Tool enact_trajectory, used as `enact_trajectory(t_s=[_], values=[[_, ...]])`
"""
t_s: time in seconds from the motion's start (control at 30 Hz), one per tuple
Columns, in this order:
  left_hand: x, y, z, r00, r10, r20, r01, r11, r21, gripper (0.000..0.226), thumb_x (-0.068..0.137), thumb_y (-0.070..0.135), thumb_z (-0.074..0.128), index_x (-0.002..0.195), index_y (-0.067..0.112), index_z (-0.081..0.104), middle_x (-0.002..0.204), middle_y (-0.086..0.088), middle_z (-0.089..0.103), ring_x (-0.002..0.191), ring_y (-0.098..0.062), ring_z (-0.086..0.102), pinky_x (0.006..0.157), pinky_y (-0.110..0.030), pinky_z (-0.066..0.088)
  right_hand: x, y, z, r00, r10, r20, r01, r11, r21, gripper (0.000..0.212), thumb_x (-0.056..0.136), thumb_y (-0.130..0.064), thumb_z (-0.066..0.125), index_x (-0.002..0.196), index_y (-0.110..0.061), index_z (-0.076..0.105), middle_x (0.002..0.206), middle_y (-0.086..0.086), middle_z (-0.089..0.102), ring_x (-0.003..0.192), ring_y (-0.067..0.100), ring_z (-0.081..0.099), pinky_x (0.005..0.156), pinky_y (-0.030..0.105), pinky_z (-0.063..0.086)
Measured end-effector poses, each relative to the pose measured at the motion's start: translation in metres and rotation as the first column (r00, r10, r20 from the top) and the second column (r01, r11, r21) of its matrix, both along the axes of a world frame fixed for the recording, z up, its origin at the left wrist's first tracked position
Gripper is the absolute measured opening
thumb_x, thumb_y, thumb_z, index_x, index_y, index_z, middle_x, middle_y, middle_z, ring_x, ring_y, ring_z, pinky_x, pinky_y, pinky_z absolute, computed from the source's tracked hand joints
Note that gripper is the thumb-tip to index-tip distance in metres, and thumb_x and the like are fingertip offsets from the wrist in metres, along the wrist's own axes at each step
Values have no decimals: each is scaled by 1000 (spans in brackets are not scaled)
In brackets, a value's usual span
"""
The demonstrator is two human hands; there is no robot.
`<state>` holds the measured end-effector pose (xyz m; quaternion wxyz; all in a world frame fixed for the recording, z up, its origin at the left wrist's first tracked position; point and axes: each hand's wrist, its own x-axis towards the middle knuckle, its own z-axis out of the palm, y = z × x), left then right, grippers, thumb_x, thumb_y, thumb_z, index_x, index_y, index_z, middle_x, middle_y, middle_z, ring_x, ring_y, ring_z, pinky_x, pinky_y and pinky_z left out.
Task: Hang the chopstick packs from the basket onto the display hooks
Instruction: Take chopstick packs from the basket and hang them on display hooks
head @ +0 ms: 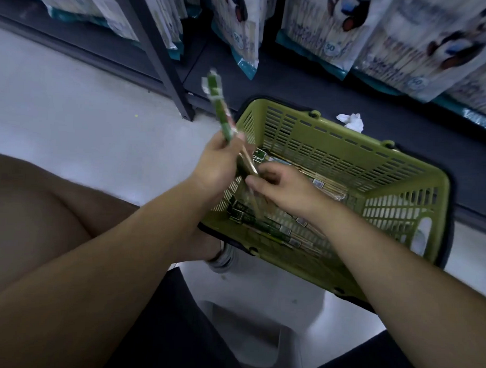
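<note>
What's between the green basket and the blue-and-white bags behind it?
In the head view, a crumpled white scrap lies on the dark shelf base between the basket and the bags; the rest of that strip looks bare.

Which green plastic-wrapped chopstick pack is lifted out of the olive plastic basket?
The green chopstick pack that the left hand grips, pointing up outside the olive basket; the other packs lie flat inside.

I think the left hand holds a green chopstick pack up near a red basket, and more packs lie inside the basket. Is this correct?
Not fully. The basket is olive green, not red, as the head view shows. The rest stands: the left hand holds a green chopstick pack up near it, and more packs lie inside.
</note>
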<state>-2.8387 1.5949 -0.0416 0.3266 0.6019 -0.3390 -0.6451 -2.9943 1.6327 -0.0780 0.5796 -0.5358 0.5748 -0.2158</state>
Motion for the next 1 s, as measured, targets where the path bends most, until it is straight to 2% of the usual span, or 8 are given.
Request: enact_trajectory(t_s=[0.07,0.2,0.3,0.5,0.57,0.67,0.87,1.0], values=[[12,-7,-1,997,79,-4,-79,997,-8,11,110,29,49,111,19,53,94,-13,78,86,-31,77,75,-43,64,-14,7,-24,997,50,-67,-42,993,112,17,93,-35,72,105,-22,72,100,-3,73,91,11,67,86,32,52],[26,-9,-6,996,55,73,-47,993,-104,19,107,37,54,104,19,51,78,-8,76,60,-25,73,55,-35,58,-35,37,-97,906,278,-319,-156,920,360,38,97,-35,67,131,-17,65,129,5,67,109,16,61,95,30,47],[25,-9,-13,991,45,125,-32,994,-104,25,107,40,53,104,15,50,68,-3,70,50,-19,63,48,-30,52,-37,61,-136,862,334,-382,-154,889,432,48,97,-31,68,141,-17,56,124,6,64,105,19,60,90,27,45],[22,-12,-17,992,16,121,-9,998,-58,20,106,37,56,100,19,52,63,-1,60,47,-18,53,46,-27,43,-31,68,-164,771,449,-452,-262,870,417,33,95,-37,69,121,-17,62,120,8,60,103,26,60,84,34,49],[21,-12,-18,992,18,123,-11,998,-60,18,106,35,56,97,20,52,62,-2,60,46,-18,52,45,-26,42,-34,67,-166,767,471,-437,-290,861,419,20,98,-36,65,104,-18,66,110,7,61,98,26,60,79,33,48],[20,-12,-18,993,26,118,-19,998,-61,17,106,33,56,96,19,53,62,-3,60,44,-18,53,44,-25,44,-38,67,-165,761,479,-437,-315,862,396,25,102,-36,59,80,-24,62,96,5,60,88,22,58,78,34,48],[20,-11,-18,993,39,111,-32,997,-64,16,106,33,56,98,19,53,61,-1,62,44,-17,55,44,-26,45,-33,71,-162,807,375,-456,-225,910,349,23,98,-42,63,98,-19,62,101,5,61,91,23,59,79,37,51],[21,-11,-18,994,40,99,-34,998,-59,15,106,32,56,100,19,53,61,-1,62,45,-18,55,45,-27,45,-34,64,-160,769,512,-383,-319,826,465,29,100,-50,56,89,-23,57,90,3,57,85,24,58,70,33,41]])
